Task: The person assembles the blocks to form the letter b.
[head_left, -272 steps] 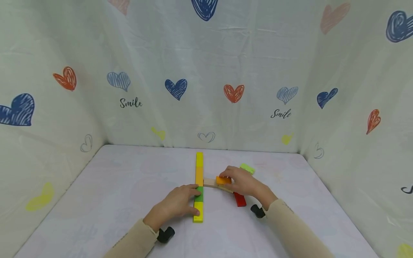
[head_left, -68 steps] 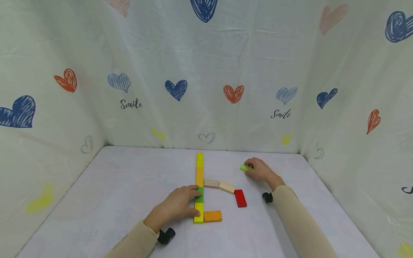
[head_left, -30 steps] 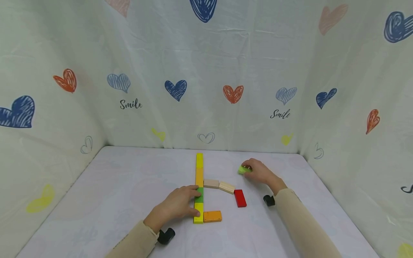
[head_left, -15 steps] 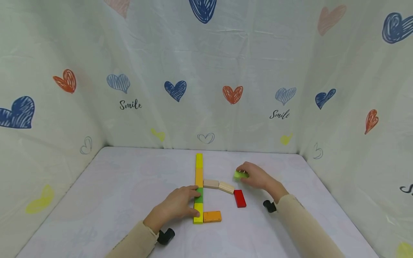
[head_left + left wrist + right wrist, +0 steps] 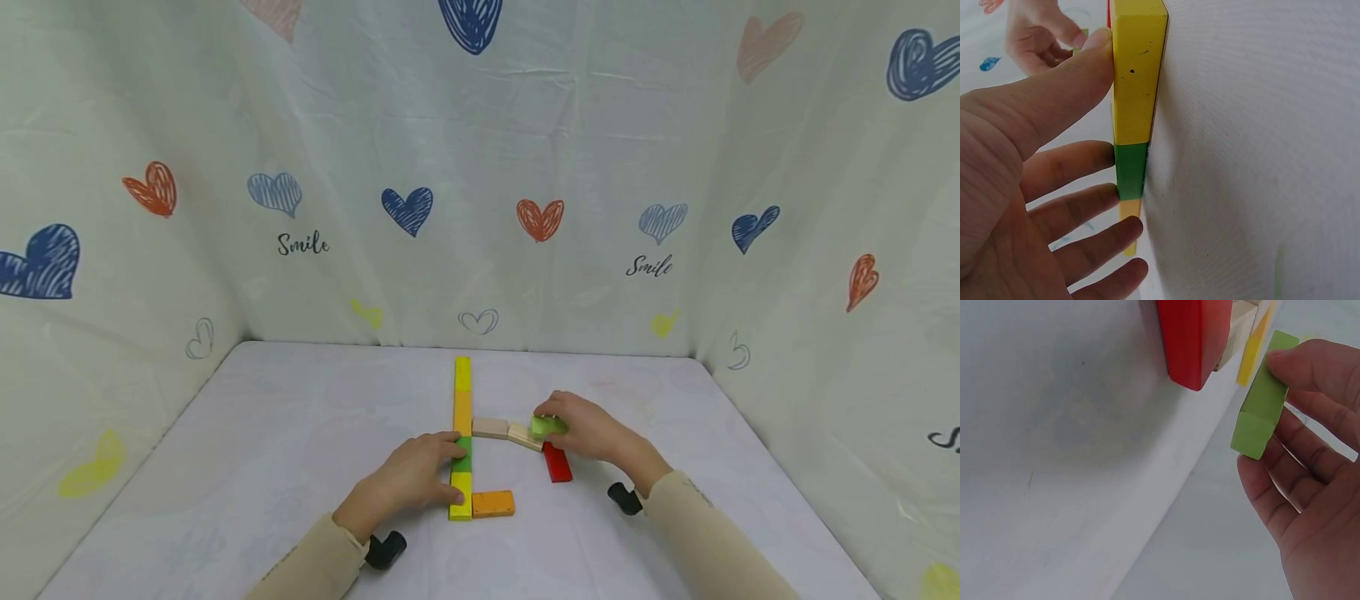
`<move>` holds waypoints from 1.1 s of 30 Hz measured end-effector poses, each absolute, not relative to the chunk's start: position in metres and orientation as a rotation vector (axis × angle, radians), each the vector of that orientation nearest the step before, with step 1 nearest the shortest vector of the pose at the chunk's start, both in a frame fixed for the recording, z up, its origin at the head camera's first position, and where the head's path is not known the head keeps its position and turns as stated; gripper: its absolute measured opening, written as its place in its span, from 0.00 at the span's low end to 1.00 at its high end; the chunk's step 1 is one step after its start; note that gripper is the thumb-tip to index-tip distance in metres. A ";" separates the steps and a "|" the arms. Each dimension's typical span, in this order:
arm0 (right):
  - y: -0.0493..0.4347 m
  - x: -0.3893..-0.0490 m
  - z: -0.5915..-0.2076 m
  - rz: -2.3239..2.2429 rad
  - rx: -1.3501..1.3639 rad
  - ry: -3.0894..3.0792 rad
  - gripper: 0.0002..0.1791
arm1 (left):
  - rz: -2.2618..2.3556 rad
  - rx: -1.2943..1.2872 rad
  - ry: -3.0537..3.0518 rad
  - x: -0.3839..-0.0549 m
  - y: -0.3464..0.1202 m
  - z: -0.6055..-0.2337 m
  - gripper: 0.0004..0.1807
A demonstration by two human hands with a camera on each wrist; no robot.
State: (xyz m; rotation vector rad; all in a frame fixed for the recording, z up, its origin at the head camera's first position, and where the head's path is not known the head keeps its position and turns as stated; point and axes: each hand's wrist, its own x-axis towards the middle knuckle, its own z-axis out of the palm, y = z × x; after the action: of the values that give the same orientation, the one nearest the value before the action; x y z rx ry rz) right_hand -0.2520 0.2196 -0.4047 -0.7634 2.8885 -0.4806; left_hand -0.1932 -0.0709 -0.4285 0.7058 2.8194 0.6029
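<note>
My right hand [image 5: 588, 427] pinches a light green wooden block [image 5: 1262, 403] between thumb and fingers, with the block overlapping the end of the bent row in the head view. Below it lies a red block [image 5: 558, 463], and to its left are two plain wooden blocks, one pale [image 5: 491, 428] and one striped [image 5: 526, 436]. My left hand [image 5: 408, 473] rests against a straight line of blocks: yellow [image 5: 463, 373], orange [image 5: 463, 412], green [image 5: 462, 454] and another yellow [image 5: 1138, 81]. Its fingers are spread, with thumb and fingertips touching the line's side.
A second orange block [image 5: 492, 503] lies flat against the right side of the line's near end. The white table [image 5: 315, 400] is backed by a curtain [image 5: 465, 267] printed with hearts. Black wrist cameras [image 5: 386, 549] sit under both sleeves.
My right hand has carried the light green block from the back right, leftward and nearer, to above the red and striped blocks. Earlier it set down the orange block. The left hand has stayed put.
</note>
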 end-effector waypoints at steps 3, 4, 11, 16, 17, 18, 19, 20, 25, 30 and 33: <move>0.218 -0.247 -0.405 -0.474 -0.797 2.879 0.17 | 0.607 0.701 2.814 -0.193 -0.071 -0.429 0.35; 0.218 -0.246 -0.406 -0.468 -0.812 2.877 0.17 | 0.609 0.699 2.812 -0.193 -0.071 -0.429 0.35; 0.215 -0.233 -0.407 -0.460 -0.937 2.847 0.17 | 0.615 0.677 2.808 -0.193 -0.071 -0.429 0.35; 0.212 -0.227 -0.411 -0.427 -0.995 2.812 0.21 | 0.621 0.674 2.799 -0.193 -0.071 -0.429 0.35; 0.212 -0.226 -0.411 -0.423 -0.998 2.807 0.21 | 0.622 0.673 2.798 -0.193 -0.071 -0.429 0.35; 0.211 -0.225 -0.412 -0.417 -1.002 2.807 0.21 | 0.620 0.674 2.799 -0.193 -0.071 -0.429 0.35; 0.210 -0.224 -0.412 -0.413 -1.008 2.804 0.22 | 0.618 0.674 2.799 -0.193 -0.070 -0.429 0.35; 0.210 -0.223 -0.412 -0.412 -1.020 2.801 0.21 | 0.616 0.672 2.800 -0.193 -0.070 -0.429 0.35; 0.206 -0.217 -0.412 -0.389 -1.085 2.787 0.18 | 0.608 0.666 2.802 -0.193 -0.070 -0.429 0.35; 0.203 -0.210 -0.412 -0.392 -1.075 2.753 0.19 | 0.600 0.669 2.804 -0.194 -0.070 -0.429 0.35; 0.202 -0.207 -0.413 -0.402 -1.072 2.737 0.20 | 0.603 0.665 2.801 -0.194 -0.070 -0.429 0.35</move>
State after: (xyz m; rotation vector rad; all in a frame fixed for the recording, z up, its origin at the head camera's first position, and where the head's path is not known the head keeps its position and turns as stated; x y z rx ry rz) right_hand -0.2069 0.2015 -0.4125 -1.0716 2.7367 -0.4024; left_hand -0.1936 -0.0700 -0.4291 0.6650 2.8008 0.6027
